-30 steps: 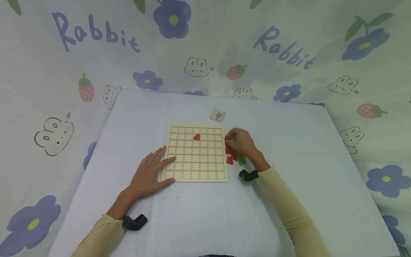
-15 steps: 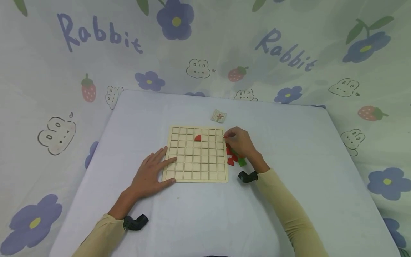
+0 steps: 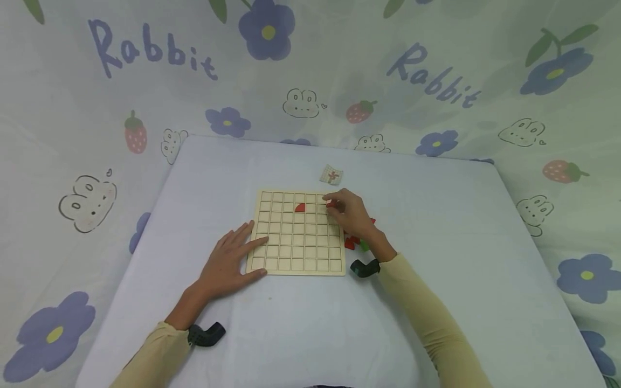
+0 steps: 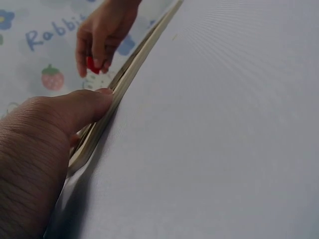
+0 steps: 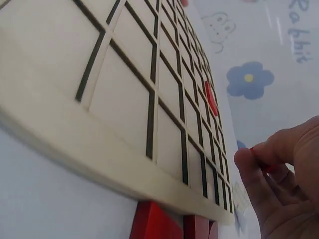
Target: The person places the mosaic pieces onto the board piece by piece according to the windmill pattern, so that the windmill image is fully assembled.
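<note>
A square wooden grid board point(image 3: 286, 272) lies on the white table. One red quarter-round piece point(image 3: 300, 208) sits in a cell of its second row from the back. My left hand point(image 3: 228, 264) rests spread on the board's left side, its thumb point(image 4: 94, 102) on the front edge in the left wrist view. Over the board's back right part, my right hand point(image 3: 351, 213) pinches a small red piece point(image 3: 332, 204) between thumb and fingertips. In the right wrist view that red piece point(image 5: 269, 168) is mostly hidden by the fingers.
Several red pieces point(image 3: 350, 244) and a green piece point(image 3: 364, 246) lie beside the board's right edge, partly under my right arm. A small patterned card point(image 3: 332, 175) lies behind the board. A printed curtain point(image 3: 330, 64) hangs past the table's back edge.
My right hand has lifted a red piece from the pile and moved left, over the board's right columns. The left hand holds its place on the board.
</note>
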Action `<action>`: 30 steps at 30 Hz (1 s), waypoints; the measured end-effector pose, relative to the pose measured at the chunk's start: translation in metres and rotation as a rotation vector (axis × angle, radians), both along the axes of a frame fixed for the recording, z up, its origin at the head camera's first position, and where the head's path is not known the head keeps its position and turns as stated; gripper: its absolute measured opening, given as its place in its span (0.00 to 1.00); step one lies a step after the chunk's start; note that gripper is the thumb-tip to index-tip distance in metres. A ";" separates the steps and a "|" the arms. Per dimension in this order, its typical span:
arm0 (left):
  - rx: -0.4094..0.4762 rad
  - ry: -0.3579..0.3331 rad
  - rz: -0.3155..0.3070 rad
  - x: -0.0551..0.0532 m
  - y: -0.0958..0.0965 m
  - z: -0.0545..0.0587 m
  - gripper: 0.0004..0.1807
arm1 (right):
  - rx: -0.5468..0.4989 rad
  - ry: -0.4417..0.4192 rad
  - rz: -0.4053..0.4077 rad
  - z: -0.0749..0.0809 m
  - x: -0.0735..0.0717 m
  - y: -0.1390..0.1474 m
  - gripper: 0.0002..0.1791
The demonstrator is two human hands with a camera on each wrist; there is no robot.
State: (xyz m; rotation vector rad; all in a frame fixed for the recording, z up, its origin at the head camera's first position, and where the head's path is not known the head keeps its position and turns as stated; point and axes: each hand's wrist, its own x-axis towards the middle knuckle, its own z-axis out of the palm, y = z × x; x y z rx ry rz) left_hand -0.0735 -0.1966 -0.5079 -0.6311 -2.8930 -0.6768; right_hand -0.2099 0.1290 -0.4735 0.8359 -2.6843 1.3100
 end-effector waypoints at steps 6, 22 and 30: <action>-0.010 -0.005 0.001 -0.001 0.000 -0.001 0.40 | -0.042 -0.070 -0.011 0.004 0.002 -0.011 0.10; -0.017 -0.013 0.006 0.000 -0.001 -0.001 0.40 | -0.078 -0.213 -0.004 -0.003 0.005 -0.040 0.09; -0.022 -0.013 0.001 0.000 -0.001 -0.001 0.40 | 0.022 -0.210 -0.045 -0.008 0.006 -0.055 0.07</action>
